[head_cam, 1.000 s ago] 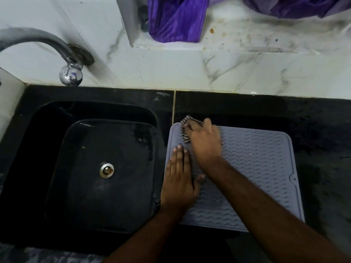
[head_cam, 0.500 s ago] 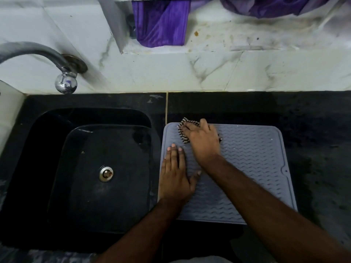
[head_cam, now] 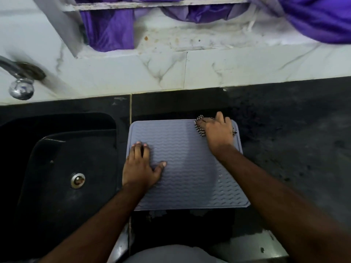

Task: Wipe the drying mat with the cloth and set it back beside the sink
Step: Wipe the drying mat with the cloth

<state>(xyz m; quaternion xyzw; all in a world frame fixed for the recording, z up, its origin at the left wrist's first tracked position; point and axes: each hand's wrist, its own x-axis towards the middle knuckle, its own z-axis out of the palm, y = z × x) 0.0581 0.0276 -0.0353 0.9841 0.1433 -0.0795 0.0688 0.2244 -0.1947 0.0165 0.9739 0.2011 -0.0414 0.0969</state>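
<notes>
A grey ribbed drying mat (head_cam: pixel 186 164) lies flat on the black counter just right of the sink. My left hand (head_cam: pixel 139 166) presses flat on the mat's left side, fingers straight. My right hand (head_cam: pixel 218 132) is at the mat's far right corner and covers a black-and-white striped cloth (head_cam: pixel 199 127). Only the cloth's frayed edge shows to the left of that hand's fingers. The fingers curl over the cloth and press it onto the mat.
The black sink (head_cam: pixel 62 168) with its drain (head_cam: pixel 77 180) lies to the left, with a chrome tap (head_cam: pixel 20 86) above it. White marble wall and ledge run along the back, with purple fabric (head_cam: pixel 110 29) hanging there. Black counter (head_cam: pixel 294 139) extends right of the mat.
My right hand has slid the cloth from the mat's far left corner across to its far right corner. My left hand stays pressed on the left side. The camera view shifted.
</notes>
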